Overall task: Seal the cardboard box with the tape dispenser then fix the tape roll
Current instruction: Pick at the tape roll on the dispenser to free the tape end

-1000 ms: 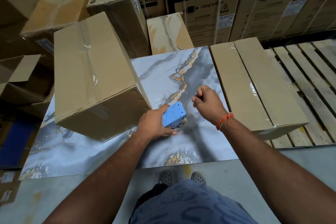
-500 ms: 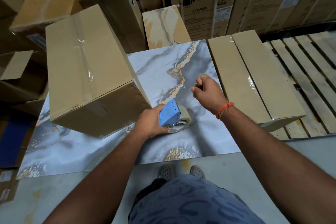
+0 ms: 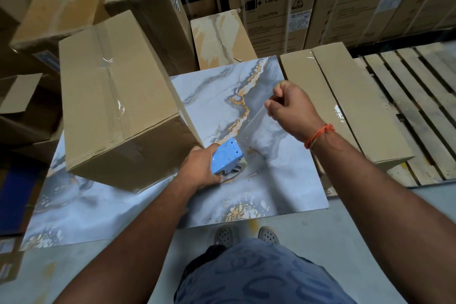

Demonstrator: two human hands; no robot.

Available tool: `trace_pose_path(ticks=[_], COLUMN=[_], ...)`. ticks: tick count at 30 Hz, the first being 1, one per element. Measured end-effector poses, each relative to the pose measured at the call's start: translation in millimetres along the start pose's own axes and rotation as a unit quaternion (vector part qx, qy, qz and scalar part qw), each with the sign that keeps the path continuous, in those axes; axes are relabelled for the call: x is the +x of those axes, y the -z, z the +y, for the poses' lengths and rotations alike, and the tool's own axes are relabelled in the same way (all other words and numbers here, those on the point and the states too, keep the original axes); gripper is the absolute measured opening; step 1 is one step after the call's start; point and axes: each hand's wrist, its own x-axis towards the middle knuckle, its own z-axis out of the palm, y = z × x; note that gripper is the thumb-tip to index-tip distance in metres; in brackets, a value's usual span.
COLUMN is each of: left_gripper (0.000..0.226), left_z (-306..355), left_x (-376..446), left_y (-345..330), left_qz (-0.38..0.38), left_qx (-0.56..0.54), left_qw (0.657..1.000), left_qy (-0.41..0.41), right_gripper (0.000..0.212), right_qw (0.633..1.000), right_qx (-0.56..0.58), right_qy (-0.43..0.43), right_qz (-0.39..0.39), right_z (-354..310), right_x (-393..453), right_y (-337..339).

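Observation:
A large cardboard box (image 3: 116, 96) lies on the marble-patterned tabletop (image 3: 283, 185) at the left, its top seam covered with clear tape. My left hand (image 3: 199, 170) grips the blue tape dispenser (image 3: 225, 157) just off the box's near right corner. The tape roll (image 3: 235, 173) shows only partly under the dispenser. My right hand (image 3: 290, 108) is closed on the free end of a clear tape strip (image 3: 254, 131) that stretches from the dispenser up and to the right.
A flat taped box (image 3: 345, 96) lies right of the table on a wooden pallet (image 3: 419, 96). Washing machine cartons (image 3: 271, 2) stand at the back. More boxes (image 3: 61, 10) are stacked at the back left. My feet (image 3: 246, 236) stand at the table's near edge.
My right hand has moved up and to the right, drawing a longer strip of clear tape out of the dispenser. My left hand and the dispenser stay in about the same place.

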Motion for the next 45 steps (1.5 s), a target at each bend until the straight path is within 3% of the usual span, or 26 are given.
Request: trace_pose_path(ticks=[10, 15, 20, 25, 39, 45], left_gripper=[0.066, 0.083, 0.061, 0.055, 0.054, 0.058], left_z=[9, 18, 44, 75, 115, 125], left_x=[10, 13, 24, 42, 74, 89], left_y=[22, 15, 10, 3, -26, -24], left_qz=[-0.079, -0.106, -0.133, -0.163, -0.180, -0.255], left_qx=[0.097, 0.137, 0.147, 0.164, 0.177, 0.217], left_qw=[0.992, 0.984, 0.979, 0.972, 0.967, 0.941], left_qy=[-0.027, -0.046, -0.043, -0.033, 0.028, 0.037], right_gripper=[0.034, 0.035, 0.024, 0.021, 0.022, 0.022], right_qw=[0.997, 0.991, 0.979, 0.968, 0.959, 0.960], right_qx=[-0.048, -0.088, -0.143, -0.181, -0.163, -0.154], right_qy=[-0.056, -0.100, -0.123, -0.163, -0.219, -0.218], right_qz=[-0.005, 0.032, 0.073, 0.068, 0.068, 0.080], right_z=[39, 76, 102, 127, 165, 167], right_x=[-9, -23, -25, -28, -37, -38], right_y=[19, 20, 28, 37, 41, 39])
